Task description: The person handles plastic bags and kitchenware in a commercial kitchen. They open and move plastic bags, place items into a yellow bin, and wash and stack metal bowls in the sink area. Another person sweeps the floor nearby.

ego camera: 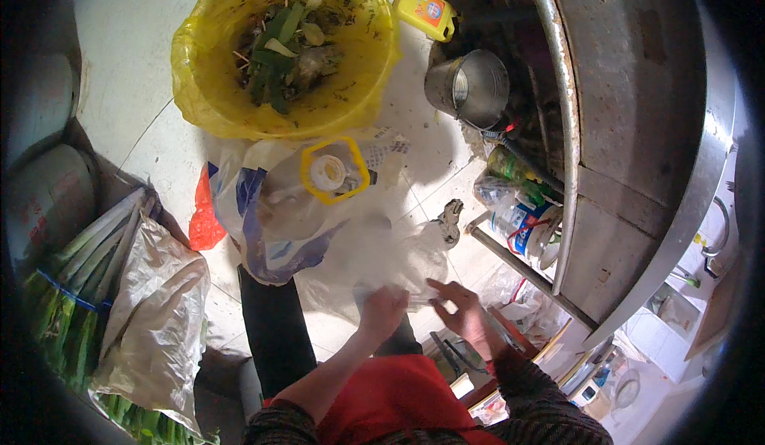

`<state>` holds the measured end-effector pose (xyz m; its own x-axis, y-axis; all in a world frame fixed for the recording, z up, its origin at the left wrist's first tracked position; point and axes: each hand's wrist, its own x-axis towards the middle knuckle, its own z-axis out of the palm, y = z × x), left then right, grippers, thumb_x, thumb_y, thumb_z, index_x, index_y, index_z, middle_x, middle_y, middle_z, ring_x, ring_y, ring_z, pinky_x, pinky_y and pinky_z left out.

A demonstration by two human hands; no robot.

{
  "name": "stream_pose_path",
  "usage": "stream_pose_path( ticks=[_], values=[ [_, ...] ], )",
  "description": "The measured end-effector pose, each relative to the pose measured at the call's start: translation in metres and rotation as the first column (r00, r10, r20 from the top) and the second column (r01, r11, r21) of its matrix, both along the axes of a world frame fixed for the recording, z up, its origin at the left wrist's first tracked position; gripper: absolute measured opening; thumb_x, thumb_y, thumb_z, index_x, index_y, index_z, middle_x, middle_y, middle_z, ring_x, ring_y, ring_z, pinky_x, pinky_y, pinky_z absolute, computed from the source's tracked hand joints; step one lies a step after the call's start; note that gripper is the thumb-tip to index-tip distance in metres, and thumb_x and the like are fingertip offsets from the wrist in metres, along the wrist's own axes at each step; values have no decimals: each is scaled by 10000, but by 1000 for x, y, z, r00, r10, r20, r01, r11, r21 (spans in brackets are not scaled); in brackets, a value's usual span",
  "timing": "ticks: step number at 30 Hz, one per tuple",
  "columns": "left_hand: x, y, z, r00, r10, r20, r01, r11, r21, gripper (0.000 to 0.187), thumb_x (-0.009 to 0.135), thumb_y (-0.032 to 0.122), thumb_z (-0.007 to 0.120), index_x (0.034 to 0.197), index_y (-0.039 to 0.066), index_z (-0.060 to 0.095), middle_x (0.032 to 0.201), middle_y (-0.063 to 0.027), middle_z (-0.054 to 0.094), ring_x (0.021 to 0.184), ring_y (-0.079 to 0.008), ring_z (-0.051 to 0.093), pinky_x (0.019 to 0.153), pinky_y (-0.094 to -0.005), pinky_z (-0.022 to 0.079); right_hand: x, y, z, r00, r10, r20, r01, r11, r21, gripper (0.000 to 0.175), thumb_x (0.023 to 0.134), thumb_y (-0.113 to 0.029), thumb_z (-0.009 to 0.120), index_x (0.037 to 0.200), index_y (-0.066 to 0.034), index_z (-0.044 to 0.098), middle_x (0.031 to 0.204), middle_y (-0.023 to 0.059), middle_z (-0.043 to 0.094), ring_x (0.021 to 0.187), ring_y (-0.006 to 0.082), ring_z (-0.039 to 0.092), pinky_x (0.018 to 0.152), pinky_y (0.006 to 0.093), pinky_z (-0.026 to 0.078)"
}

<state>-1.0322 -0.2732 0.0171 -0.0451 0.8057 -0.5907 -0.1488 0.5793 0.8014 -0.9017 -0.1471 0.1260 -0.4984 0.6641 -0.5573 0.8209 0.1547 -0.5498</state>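
Observation:
My left hand [382, 316] is closed on the gathered edge of a translucent plastic bag [364, 260], which hangs blurred in front of my knees. To its right, my right hand [463, 313] has thumb and forefinger apart. A thin strip of plastic reaches towards its fingertips; whether they pinch it is unclear. Beyond the bag, a white, blue and red plastic sack [281, 248] lies spread on the floor. On it rests a clear plastic container with a yellow-rimmed top [306, 173] and a white round part inside that rim.
A bin with a yellow liner [200, 101] holds vegetable scraps. Leeks or large green onions [72, 319] lie at left, partly under a pale sheet [158, 319]. A metal bucket [439, 86], a yellow jug [421, 10] and plastic bottles [511, 224] stand by the metal-framed counter [633, 146].

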Motion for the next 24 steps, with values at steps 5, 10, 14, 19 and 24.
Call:
stream_pose_path(
  ticks=[5, 10, 14, 19, 24],
  values=[
    [-9, 4, 3, 1000, 25, 6, -26, 979, 202, 128, 924, 157, 635, 944, 30, 643, 856, -161, 678, 758, -337, 670, 655, -409, 535, -3, -3, -44, 999, -23, 22, 30, 903, -428, 535, 907, -111, 695, 1418, -139, 539, 992, 124, 663, 841, 190, 629, 778, 319, 525],
    [-20, 9, 1, 991, 130, -28, -118, 958, 261, 88, 895, 140, 653, 929, 59, 653, 846, -153, 672, 751, -343, 661, 648, -427, 524, 11, 9, -74, 978, -140, 152, 200, 465, -862, 630, 984, -286, 631, 1530, -127, 362, 1301, 89, 603, 1168, 184, 555, 1002, 341, 451],
    [-20, 8, -1, 980, 193, -53, -173, 951, 255, 79, 836, 138, 685, 855, 69, 654, 780, -135, 652, 693, -349, 637, 607, -443, 501, -1, 13, -90, 1000, 9, -8, -11, 369, -929, 670, 979, -347, 614, 1526, -81, 334, 1432, 115, 520, 1291, 225, 483, 1091, 375, 381],
    [-31, 1, -6, 977, 164, -136, -112, 939, 326, 131, 853, 178, 705, 904, 65, 663, 770, -132, 671, 685, -341, 674, 618, -422, 538, -30, 18, -108, 841, 509, -184, -473, 526, -707, 568, 892, -313, 650, 1367, -48, 489, 1355, 183, 548, 1226, 346, 553, 1009, 443, 466],
    [-31, 12, -5, 997, 63, -37, -65, 996, -62, 242, 908, 283, 668, 828, 54, 673, 747, -143, 664, 730, -342, 681, 660, -429, 538, -32, 12, -123, 780, 620, -88, -483, 507, -714, 316, 904, -236, 599, 1170, -68, 583, 1042, 181, 660, 1045, 359, 641, 837, 463, 535]
  ],
)
